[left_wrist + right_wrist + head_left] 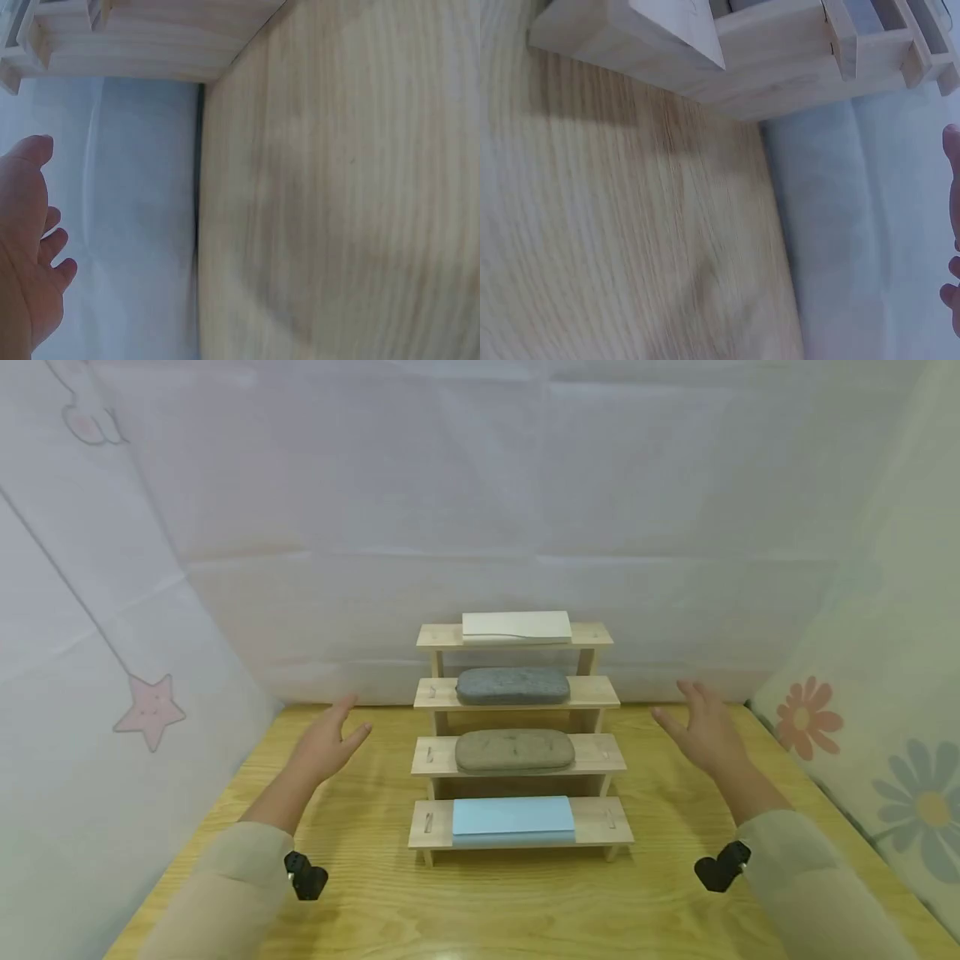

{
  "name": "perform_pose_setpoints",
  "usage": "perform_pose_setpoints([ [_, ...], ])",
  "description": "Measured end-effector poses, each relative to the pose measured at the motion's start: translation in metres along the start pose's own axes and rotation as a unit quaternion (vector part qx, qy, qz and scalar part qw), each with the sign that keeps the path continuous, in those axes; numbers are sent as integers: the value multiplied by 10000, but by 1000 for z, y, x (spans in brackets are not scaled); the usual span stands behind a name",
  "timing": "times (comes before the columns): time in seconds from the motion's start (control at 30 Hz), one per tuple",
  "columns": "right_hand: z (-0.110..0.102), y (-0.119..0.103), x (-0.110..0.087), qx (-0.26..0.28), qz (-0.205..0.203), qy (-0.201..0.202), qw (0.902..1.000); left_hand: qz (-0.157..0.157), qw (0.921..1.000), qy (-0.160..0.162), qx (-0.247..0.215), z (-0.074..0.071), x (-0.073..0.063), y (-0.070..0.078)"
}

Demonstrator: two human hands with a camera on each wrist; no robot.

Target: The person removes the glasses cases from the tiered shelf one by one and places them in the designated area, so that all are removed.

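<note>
A stepped wooden rack [600,822] stands mid-table with one case on each tier. From top to bottom these are a white case [516,625], a dark grey fabric case [513,686], an olive-brown fabric case [515,751] and a light blue flap case [513,818]; they look like glasses cases. My left hand [325,745] is held to the left of the rack, fingers extended, touching nothing. On the other side my right hand [703,732] is raised likewise, apart from the rack. The left wrist view shows the left hand [30,240] with spread thumb; only fingertips of the right show in its wrist view.
The wooden table [360,902] carries the rack. A pale cloth backdrop [360,510] hangs behind it and at both sides, printed with a pink star [151,710] and flowers [808,717]. Black wrist cameras [306,876] sit on both sleeves.
</note>
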State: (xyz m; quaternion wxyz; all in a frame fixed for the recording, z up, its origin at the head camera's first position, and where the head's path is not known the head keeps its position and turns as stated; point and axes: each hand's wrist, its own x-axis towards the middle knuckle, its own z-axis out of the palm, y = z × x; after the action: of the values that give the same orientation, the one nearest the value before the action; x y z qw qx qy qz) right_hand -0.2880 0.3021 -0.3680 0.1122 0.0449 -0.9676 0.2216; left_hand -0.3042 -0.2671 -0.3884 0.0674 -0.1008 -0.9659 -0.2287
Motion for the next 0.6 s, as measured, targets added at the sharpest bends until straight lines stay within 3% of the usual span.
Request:
perform_pose_setpoints([
  [0.27, 4, -8, -17, 330, -431, 142, 9984, 93, 9974, -41, -716, 23, -24, 5],
  [0.6, 13, -12, -32, 644, -642, 223, 9956, 132, 9891, -17, -1467, 53, -55, 13],
])
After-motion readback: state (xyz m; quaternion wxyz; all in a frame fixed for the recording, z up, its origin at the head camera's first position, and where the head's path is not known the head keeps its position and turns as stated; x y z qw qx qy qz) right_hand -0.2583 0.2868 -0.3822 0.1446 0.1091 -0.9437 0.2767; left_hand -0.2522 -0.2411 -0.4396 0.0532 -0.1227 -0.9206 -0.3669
